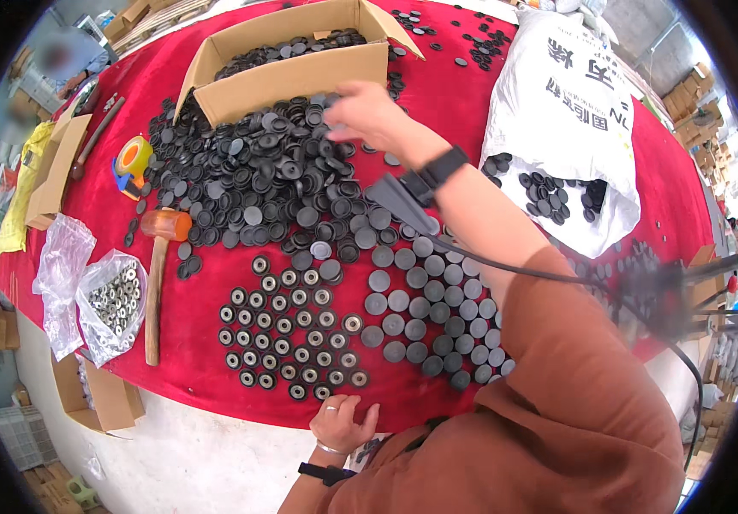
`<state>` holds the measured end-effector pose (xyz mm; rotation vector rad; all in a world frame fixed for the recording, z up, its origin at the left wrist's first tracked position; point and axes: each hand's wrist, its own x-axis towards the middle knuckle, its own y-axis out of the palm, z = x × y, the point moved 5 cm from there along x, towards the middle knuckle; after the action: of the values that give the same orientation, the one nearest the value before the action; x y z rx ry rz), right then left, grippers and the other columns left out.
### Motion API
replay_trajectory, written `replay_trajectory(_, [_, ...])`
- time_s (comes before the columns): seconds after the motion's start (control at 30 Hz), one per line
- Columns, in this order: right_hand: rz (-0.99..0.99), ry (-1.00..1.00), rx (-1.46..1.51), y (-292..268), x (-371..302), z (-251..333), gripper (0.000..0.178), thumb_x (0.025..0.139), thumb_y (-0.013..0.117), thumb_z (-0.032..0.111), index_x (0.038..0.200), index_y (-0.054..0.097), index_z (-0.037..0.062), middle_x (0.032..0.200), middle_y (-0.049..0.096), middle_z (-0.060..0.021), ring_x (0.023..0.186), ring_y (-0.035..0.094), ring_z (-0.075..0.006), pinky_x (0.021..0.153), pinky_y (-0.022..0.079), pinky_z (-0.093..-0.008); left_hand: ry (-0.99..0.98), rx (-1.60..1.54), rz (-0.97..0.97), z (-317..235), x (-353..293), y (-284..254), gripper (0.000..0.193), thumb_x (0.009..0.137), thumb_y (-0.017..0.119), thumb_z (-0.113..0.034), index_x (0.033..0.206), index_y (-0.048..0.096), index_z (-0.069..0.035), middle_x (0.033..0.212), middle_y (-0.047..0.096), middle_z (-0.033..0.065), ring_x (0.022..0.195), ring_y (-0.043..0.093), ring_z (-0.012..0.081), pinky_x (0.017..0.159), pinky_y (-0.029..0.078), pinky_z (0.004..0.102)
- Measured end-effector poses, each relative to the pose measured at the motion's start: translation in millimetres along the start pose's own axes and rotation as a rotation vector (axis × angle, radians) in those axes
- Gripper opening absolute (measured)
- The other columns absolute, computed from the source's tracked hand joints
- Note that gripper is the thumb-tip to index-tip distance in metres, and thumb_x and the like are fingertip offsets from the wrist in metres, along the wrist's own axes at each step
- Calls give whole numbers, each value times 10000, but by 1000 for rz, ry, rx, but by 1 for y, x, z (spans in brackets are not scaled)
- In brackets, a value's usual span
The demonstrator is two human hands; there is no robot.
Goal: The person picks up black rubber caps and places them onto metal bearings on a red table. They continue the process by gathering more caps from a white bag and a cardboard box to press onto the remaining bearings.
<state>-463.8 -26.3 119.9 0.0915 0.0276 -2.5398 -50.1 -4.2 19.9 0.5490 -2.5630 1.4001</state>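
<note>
Right hand [367, 113] stretches out over the black caps [258, 176], fingers curled (grip unclear); left hand [341, 422] rests spread at the table [437, 94] edge.

Workshop, heaped black caps [275, 171] (cardboard boxes [288, 64])

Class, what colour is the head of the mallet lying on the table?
Translucent orange, on the wooden-handled mallet lying on the red tablecloth; seen in the head view.

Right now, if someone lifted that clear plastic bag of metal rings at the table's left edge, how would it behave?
The clear bag would probably sag and shift, since its film looks thin and crumpled. It likely feels heavy for its size, packed with metal rings. Its mouth seems open, so rings might spill if tipped.
</note>
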Motion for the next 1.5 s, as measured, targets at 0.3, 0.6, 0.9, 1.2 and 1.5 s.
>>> replay_trajectory(0.3, [-110, 205, -371, -35, -94, -85, 165, 780, 650, 169, 884, 675, 45, 725, 652, -65, 588, 608, -143, 536, 498, -293, -13, 10, 26, -1, 0, 1, 295, 612, 760, -270, 800, 602, -107, 764, 554, 24, 608, 575, 184, 468, 449, 274])
replay_trajectory(0.6, [-99, -245, -977, 47, -7, -63, 317, 754, 652, 318, 1005, 677, 126, 1000, 631, -168, 927, 604, -326, 815, 482, -415, -17, -20, -8, 0, 1, -1, 306, 598, 775, -238, 797, 589, -99, 729, 565, 42, 543, 548, 192, 438, 434, 287])
replay_trajectory(0.9, [-47, -356, -1005, 31, -11, -66, 273, 656, 744, 225, 818, 646, 29, 767, 655, -136, 713, 646, -271, 670, 527, -376, -17, -2, 4, -2, 5, 1, 284, 627, 762, -253, 782, 578, -101, 724, 571, 58, 627, 582, 230, 492, 466, 322])
replay_trajectory(1.2, [125, 445, -44, 31, -196, -102, 254, 833, 650, 137, 1006, 610, -44, 838, 637, -73, 701, 632, -128, 587, 520, -244, 4, -48, -28, 2, 3, 0, 292, 616, 766, -230, 801, 592, -85, 746, 561, 60, 549, 544, 200, 445, 438, 293])
replay_trajectory(1.5, [172, -712, -1053, 73, -254, -99, 248, 749, 632, 64, 984, 615, -13, 961, 613, -132, 780, 581, -267, 692, 489, -341, -15, -47, -18, 0, 0, -1, 269, 632, 748, -247, 782, 577, -103, 730, 519, 27, 606, 559, 200, 457, 443, 298])
